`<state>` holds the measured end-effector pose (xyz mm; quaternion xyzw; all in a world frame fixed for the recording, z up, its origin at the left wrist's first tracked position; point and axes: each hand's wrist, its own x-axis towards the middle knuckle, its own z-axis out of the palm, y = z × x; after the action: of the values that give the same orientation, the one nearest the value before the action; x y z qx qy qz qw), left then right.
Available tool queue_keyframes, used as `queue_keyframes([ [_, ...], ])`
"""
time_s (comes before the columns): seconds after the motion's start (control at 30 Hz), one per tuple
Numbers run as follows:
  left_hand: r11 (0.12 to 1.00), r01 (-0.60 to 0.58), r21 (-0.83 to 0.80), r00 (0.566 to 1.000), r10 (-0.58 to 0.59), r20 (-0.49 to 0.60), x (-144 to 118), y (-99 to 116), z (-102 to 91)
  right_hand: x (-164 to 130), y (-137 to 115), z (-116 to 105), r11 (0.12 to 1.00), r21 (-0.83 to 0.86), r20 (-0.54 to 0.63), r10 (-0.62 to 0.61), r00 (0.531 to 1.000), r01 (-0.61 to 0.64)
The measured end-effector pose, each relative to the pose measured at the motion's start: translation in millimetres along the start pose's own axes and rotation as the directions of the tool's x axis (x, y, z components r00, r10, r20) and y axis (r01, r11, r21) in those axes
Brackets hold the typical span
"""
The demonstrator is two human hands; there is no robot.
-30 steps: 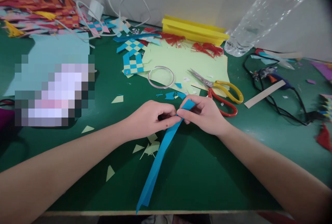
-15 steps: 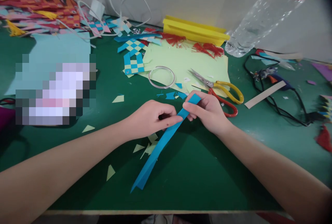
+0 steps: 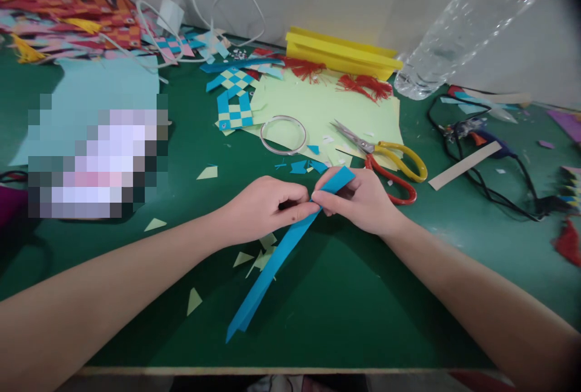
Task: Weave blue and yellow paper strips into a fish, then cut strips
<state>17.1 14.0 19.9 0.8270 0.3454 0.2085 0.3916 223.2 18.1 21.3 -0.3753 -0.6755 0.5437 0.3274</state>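
Note:
A long blue paper strip (image 3: 276,259), folded along its length, slants from the upper right down toward the table's front edge. Its lower end gapes apart at the fold. My left hand (image 3: 267,207) pinches it near the upper part between thumb and fingers. Close beside, touching or nearly touching the left thumb, my right hand (image 3: 356,201) grips the strip just below its top end. Behind the right hand lie scissors (image 3: 367,147) with one yellow and one red handle. A roll of clear tape or ring (image 3: 283,135) rests on pale green paper sheets (image 3: 318,101).
Woven blue-and-green paper fish (image 3: 235,111) lie beside the sheets. Red tassels (image 3: 363,86) and a folded yellow paper (image 3: 340,53) are behind. A plastic bottle (image 3: 454,35) stands back right, near a black cord (image 3: 481,183). Paper scraps (image 3: 194,301) litter the green table.
My right hand has slid slightly down the strip toward my left hand, so more of its top end sticks out. The lower end has shifted a little and gapes less.

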Motion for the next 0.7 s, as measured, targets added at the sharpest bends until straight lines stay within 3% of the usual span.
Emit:
queue_keyframes([
  [0.27,1.0,0.006,-0.004,1.0,-0.006,0.007,0.4,-0.4,0.7,-0.1,0.2,-0.7,0.997,0.075,-0.011,0.009,1.0,-0.008],
  [0.5,0.998,0.025,-0.056,0.999,-0.023,0.022,-0.4,2.2,-0.7,5.9,5.8,-0.9,0.918,0.395,-0.193,0.108,0.975,-0.024],
  [0.7,0.996,0.046,-0.078,0.999,-0.046,0.007,1.2,3.3,-1.9,8.3,2.1,-0.1,0.865,0.502,-0.249,0.135,0.959,0.008],
])
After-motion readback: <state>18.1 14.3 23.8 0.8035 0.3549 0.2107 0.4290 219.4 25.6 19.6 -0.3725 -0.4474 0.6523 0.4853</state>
